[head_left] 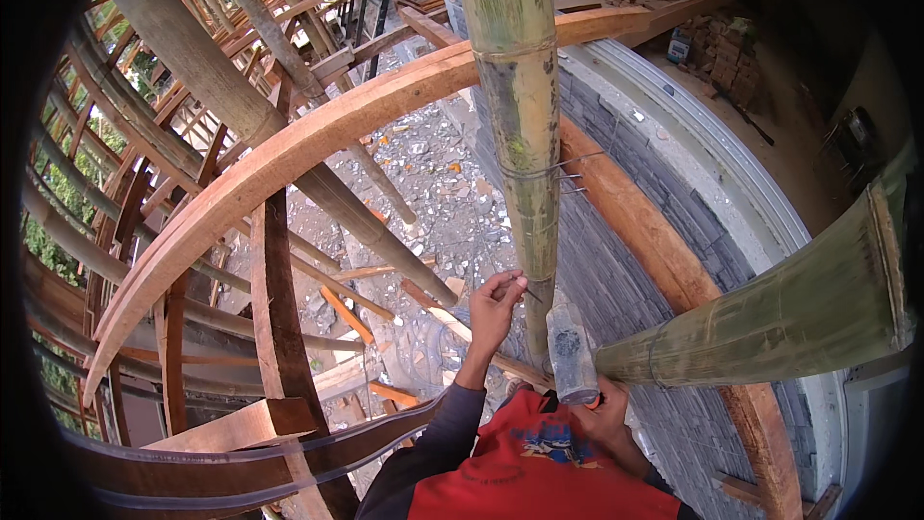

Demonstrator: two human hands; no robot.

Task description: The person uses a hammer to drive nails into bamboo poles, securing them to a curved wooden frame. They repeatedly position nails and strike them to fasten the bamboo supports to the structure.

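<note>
My left hand is raised in front of the upright bamboo pole, with thumb and fingers pinched together. A thin dark nail sticks out of the pinch toward the right. Lower and to the right, my right hand is closed around the orange handle of a hammer. The hammer's worn grey head points up and stands between my hands, near the foot of the bamboo. Thin wire is wrapped round the pole above my left hand. Part of the right hand is hidden behind the hammer.
A long wooden beam crosses behind the pole; another timber runs down the right. A thick cut bamboo juts in from the right. Several bamboo props stand at left. Far below, debris covers the ground beside a grey stone-clad wall.
</note>
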